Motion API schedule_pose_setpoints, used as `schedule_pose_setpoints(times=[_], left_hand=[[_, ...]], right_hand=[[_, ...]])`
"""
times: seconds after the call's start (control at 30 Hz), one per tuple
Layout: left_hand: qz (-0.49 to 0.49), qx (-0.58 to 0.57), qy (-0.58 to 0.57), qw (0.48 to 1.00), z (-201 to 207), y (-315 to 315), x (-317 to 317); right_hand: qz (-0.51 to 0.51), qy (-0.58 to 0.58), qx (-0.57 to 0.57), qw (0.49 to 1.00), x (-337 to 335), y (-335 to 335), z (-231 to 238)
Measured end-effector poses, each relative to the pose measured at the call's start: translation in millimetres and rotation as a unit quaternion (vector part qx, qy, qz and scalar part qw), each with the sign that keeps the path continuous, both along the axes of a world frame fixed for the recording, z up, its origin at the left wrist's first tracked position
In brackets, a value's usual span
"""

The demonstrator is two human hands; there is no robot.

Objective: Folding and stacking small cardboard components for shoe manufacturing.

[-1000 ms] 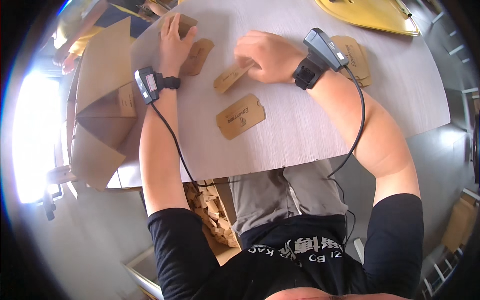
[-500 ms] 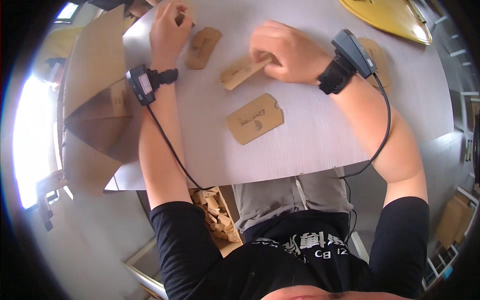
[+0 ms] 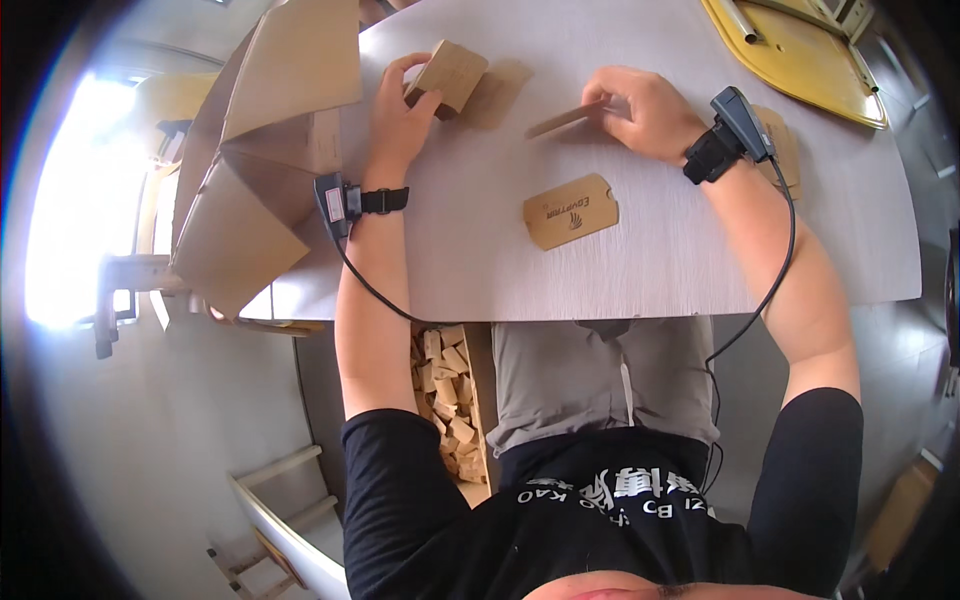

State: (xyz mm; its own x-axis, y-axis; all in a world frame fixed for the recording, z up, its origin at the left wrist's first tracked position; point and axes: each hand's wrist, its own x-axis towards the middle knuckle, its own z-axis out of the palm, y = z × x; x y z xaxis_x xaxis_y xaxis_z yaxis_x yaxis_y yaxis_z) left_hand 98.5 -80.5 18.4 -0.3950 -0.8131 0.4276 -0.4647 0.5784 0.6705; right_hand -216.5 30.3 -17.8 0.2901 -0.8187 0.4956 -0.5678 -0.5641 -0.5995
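My left hand (image 3: 400, 120) is closed around a thick brown cardboard piece (image 3: 450, 72), perhaps a stack, with fingers at its left and a dark side facing me. Right beside it, a blurred flat brown carton (image 3: 503, 95) lies on the table. My right hand (image 3: 645, 112) pinches a flat brown carton (image 3: 563, 121), tilted so that mostly its edge shows. Between the hands and nearer to me lies another flat brown carton (image 3: 572, 212), with dark print and notched, curved ends. One more flat carton (image 3: 782, 150) shows partly behind my right wrist.
An open cardboard box (image 3: 270, 130) with spread flaps stands at the table's (image 3: 640, 270) left. A yellow round-edged panel (image 3: 800, 50) is at the far right. Below the table's front edge, a box (image 3: 480, 400) holds many small brown cardboard pieces.
My left hand has brought the thick cardboard piece into clearer view beside the flat carton. The carton in my right hand has turned nearly edge-on. The whole view has shifted.
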Motion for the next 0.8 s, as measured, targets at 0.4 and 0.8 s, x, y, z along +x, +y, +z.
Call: schedule_pose_setpoints(times=[0.4, 0.8], left_hand=[[0.090, -0.041, 0.076, 0.992, -10, -3, 22], [-0.195, -0.357, -0.172, 0.897, 21, 67, -55]], right_hand=[[0.018, -0.223, 0.072, 0.972, 15, 3, 2], [0.079, -0.266, 0.271, 0.922, 24, 20, 12]])
